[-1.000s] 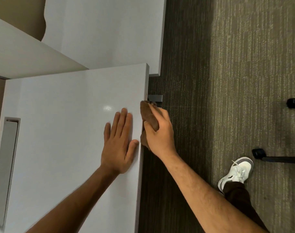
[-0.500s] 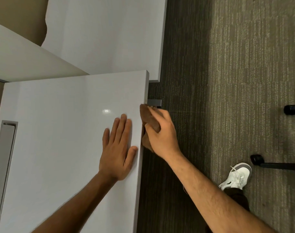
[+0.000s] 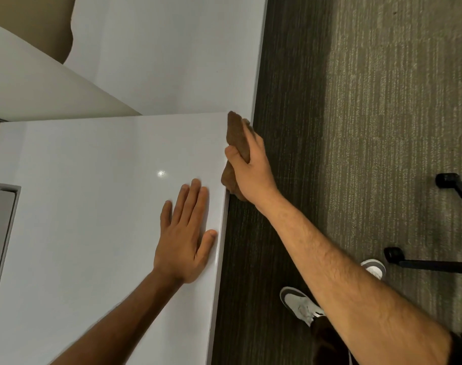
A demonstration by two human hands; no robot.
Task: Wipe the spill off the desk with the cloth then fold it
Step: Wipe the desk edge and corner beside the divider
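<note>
The white desk (image 3: 93,206) fills the left half of the head view. My left hand (image 3: 183,238) lies flat on its top near the right edge, fingers together, holding nothing. My right hand (image 3: 248,164) grips a bunched brown cloth (image 3: 236,133) and presses it against the desk's right side edge, close to the far corner. Part of the cloth hangs below my palm. No spill shows on the desk top.
A second white desk (image 3: 172,56) stands beyond, almost touching the far corner. A grey recessed slot (image 3: 0,233) runs along the left side of the desk. Black chair legs with castors (image 3: 393,252) and my white shoes (image 3: 301,304) are on the grey carpet at right.
My right hand has slid the cloth along the desk's side edge away from me, up to the far corner. My left hand has stayed flat on the top. My feet have shifted.
</note>
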